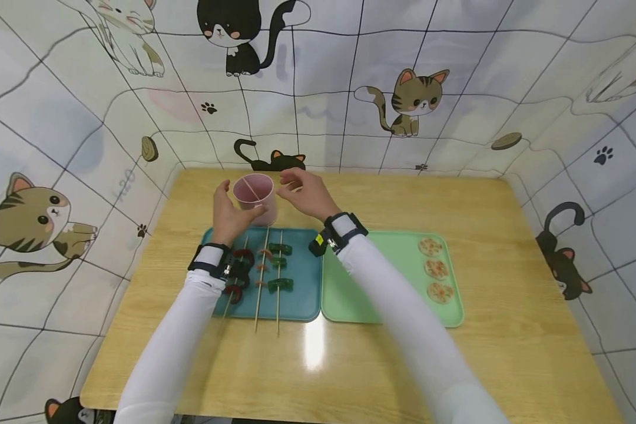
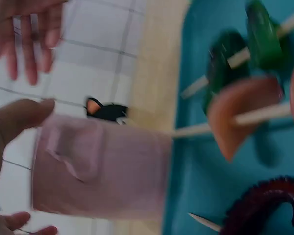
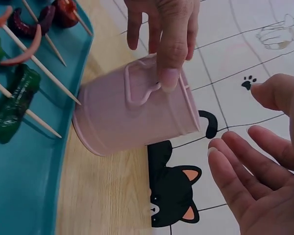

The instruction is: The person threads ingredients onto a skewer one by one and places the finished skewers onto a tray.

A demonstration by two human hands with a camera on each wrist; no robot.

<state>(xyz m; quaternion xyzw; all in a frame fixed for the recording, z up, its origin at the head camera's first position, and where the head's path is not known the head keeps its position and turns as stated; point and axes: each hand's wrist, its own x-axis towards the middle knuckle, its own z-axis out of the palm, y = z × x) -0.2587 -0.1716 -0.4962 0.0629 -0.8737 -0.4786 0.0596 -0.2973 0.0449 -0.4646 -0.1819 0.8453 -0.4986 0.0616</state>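
Note:
A pink cup (image 1: 267, 215) with a handle stands on the table behind the blue tray, a thin stick (image 1: 250, 187) leaning inside it. My left hand (image 1: 230, 217) spreads around the cup's left side, thumb at the near rim beside the handle (image 3: 131, 90), with a gap between the fingers and the cup wall. Just off the right rim, my right hand (image 1: 311, 194) has loosely bent fingers and holds nothing. Skewers lie on the blue tray (image 1: 304, 294): green pepper pieces (image 1: 280, 285), orange-pink curved pieces (image 2: 242, 110) and dark red tentacle-like pieces (image 3: 32, 22).
A light green tray (image 1: 350, 294) adjoins the blue one on the right, with several round speckled slices (image 1: 436, 269) along its right side. The wooden table (image 1: 509, 353) meets a cat-print wall covering (image 1: 323, 118) at the back and sides. Skewer ends overhang the blue tray's front edge.

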